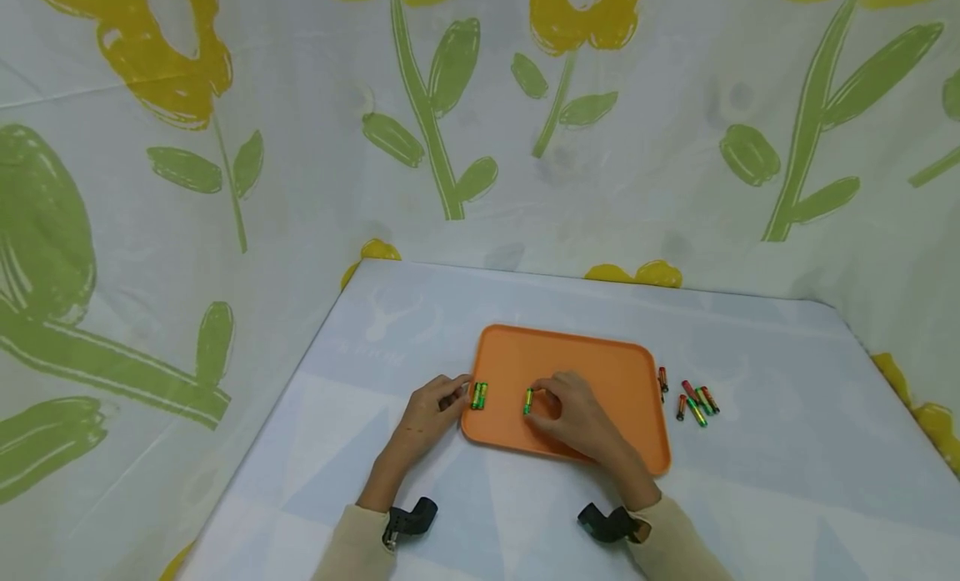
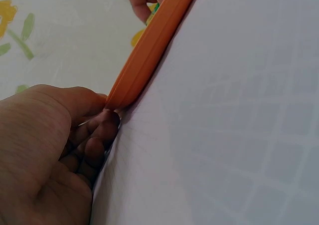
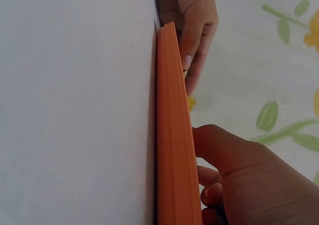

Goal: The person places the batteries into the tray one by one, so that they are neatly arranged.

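An orange tray (image 1: 600, 356) lies on the table. My left hand (image 1: 428, 414) is at its left end; in the left wrist view, thumb and fingers pinch the tray rim at a corner. Just inside that end, two green-and-yellow batteries (image 1: 479, 396) lie side by side. Over the tray's middle, my right hand (image 1: 576, 413) holds another green-and-yellow battery (image 1: 528, 401) between thumb and index finger, its long side pointing away from me. The rim (image 3: 175, 130) hides this battery in the right wrist view.
Right of the tray, several loose batteries (image 1: 697, 412), some red and black, some green, lie on the pale patterned tablecloth (image 1: 795, 448). One red-and-black battery (image 1: 663, 378) lies close to the tray's right rim. A flower-print curtain (image 1: 300, 147) rises behind and beside the table.
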Motion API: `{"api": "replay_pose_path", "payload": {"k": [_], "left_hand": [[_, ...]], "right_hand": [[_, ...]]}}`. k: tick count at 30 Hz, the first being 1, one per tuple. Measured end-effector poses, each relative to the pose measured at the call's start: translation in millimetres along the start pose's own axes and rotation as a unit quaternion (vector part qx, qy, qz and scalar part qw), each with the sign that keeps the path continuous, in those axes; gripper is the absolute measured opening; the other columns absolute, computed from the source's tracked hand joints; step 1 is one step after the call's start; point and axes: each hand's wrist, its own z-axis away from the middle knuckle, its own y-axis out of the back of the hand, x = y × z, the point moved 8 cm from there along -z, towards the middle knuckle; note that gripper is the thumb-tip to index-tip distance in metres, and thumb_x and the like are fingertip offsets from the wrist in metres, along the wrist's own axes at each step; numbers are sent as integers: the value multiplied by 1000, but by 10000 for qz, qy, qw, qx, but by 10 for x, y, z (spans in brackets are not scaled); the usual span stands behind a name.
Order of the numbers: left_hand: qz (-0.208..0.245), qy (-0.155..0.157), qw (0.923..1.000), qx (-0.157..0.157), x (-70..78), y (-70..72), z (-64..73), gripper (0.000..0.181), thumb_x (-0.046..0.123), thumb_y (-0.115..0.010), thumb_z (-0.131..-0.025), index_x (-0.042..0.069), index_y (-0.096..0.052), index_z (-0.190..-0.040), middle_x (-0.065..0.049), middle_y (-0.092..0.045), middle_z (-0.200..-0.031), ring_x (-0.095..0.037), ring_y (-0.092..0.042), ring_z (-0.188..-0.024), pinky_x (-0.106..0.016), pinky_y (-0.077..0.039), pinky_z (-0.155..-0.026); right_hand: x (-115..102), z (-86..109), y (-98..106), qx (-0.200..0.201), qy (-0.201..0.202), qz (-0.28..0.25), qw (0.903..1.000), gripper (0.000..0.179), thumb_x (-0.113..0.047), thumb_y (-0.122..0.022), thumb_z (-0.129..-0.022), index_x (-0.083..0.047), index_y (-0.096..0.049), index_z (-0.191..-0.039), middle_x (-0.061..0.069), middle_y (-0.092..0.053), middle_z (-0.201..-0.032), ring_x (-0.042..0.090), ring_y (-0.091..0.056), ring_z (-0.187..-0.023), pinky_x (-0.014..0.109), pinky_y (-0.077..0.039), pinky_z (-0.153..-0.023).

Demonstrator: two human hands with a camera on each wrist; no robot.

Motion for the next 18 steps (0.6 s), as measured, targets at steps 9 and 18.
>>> {"api": "replay_pose_path", "payload": {"k": [9,18], "left_hand": [[-47,39,10000,0,13,-6,1,38,14,-68,-98,8,-64,-135,7,-58,-93,-10,-51,-78,-24,-45,-68],[-36,49,10000,1,11,1,-1,38,14,-67,-98,8,-64,-136,7,-59,-94,-10,-51,-79,-25,-46,-68]], "right_hand": [[-93,-84,-101,-111,10,-87,9999,35,-33,-86,-80,-16,-71,-107,-9,-52,-89,12,-43,-89,34,-37,-75],[-177,-162,-187,-159,5,-69,9998,37,-33,-87,-79,-13,-72,-108,-7,-54,-91,14,-44,-89,35,-39,-77]]}}
